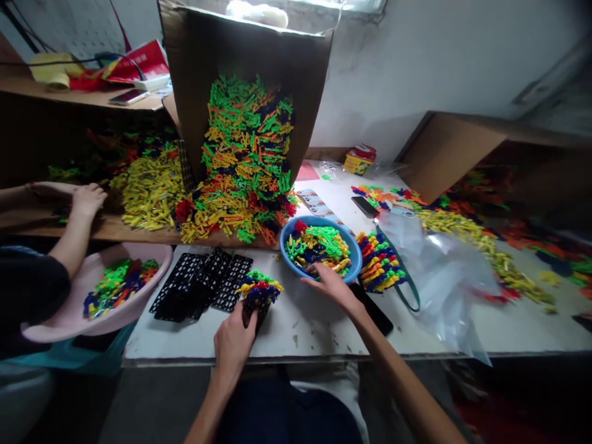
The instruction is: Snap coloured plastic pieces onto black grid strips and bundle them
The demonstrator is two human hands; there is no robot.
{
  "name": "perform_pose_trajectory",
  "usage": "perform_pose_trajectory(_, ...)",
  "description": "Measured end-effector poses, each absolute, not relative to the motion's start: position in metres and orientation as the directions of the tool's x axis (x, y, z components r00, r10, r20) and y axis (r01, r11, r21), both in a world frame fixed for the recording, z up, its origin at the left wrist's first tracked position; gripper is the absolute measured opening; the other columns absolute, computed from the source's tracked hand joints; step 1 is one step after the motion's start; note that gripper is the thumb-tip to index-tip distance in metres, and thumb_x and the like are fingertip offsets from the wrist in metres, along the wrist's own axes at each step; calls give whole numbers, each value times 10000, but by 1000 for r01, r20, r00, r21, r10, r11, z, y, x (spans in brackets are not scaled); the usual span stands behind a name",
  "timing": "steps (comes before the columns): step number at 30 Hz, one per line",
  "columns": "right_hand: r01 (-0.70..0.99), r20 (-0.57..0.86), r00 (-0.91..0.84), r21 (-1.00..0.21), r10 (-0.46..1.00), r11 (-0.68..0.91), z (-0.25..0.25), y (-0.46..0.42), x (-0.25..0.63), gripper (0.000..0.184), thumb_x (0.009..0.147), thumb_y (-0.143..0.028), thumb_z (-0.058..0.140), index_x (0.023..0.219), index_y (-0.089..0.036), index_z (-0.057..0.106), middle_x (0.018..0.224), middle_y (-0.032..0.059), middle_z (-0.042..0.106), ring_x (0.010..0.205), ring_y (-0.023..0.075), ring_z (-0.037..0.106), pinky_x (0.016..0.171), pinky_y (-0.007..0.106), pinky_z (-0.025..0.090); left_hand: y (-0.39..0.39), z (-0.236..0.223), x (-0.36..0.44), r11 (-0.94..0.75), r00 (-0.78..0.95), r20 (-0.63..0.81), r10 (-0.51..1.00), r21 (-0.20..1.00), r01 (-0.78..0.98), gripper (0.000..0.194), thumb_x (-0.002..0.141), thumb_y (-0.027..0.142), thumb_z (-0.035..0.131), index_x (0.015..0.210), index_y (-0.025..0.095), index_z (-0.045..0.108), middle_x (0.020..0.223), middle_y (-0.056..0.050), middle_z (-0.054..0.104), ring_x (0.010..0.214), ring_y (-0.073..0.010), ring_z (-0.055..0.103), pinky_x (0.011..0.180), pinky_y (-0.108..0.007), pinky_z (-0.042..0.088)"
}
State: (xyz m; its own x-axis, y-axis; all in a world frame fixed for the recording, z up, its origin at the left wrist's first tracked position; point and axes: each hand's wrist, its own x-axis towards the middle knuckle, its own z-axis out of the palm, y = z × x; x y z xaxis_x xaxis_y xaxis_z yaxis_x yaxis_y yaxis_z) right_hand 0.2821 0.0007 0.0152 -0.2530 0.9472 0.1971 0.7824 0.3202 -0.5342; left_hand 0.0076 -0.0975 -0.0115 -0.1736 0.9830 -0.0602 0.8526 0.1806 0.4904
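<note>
My left hand (234,336) grips a black perforated tray, its upper end filled with small green, yellow, red and blue plastic figures (259,288). My right hand (333,285) reaches over the near rim of a blue bowl (356,262) of loose figures in mixed colours. Its fingertips dip toward the pieces, and whether they pinch one is not visible. Right of the bowl, a tray filled with rows of coloured figures (382,262) lies on the table. Several bare black perforated trays (231,283) lie left of my left hand.
A large cardboard box (309,92) spills figures behind the bowl. At left, a co-worker's hand (89,200) is over a wooden ledge, above a pink basin (161,271). Plastic bags (444,271), a green strap (409,293) and a phone (364,206) lie at right.
</note>
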Motion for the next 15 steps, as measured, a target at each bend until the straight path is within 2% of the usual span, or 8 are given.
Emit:
perform_pose_trajectory(4,654,219,-177,-703,960,281,34,-15,282,220,853,-425,647,876,-206,652,869,43,695,817,206,653,756,341,533,-119,-8,11,106,-215,93,972,645,757,301,921,354,553,1194,231,588,795,6,697,688,-162,655,596,-239,415)
perform_pose_trajectory(8,444,230,15,-873,973,200,56,-41,274,237,864,-426,646,958,-212,684,976,63,705,836,198,659,700,306,555,-132,5,26,-119,-178,297,938,760,639,322,939,330,538,1239,222,586,903,-27,690,727,-140,638,688,-239,500)
perform_pose_trajectory(10,344,160,-22,-926,987,157,64,-56,267,253,847,-429,675,987,-221,706,995,61,710,803,188,662,650,283,564,-131,13,34,-231,-97,367,925,748,622,395,955,290,512,1345,229,530,934,-38,683,787,-140,642,750,-234,513)
perform_pose_trajectory(13,276,52,-176,-956,983,100,68,-76,255,266,831,-418,702,1007,-221,734,994,60,720,789,179,667,666,278,581,-126,18,42,-354,114,390,914,627,694,489,963,266,500,1449,252,443,941,-45,679,858,-158,645,794,-241,513)
perform_pose_trajectory(15,243,-31,-197,-970,980,18,64,-86,247,293,818,-429,716,1010,-209,734,960,61,723,751,170,663,645,275,584,-124,13,42,-409,216,388,896,534,740,423,968,265,493,1389,242,518,930,-53,684,865,-169,642,786,-249,515)
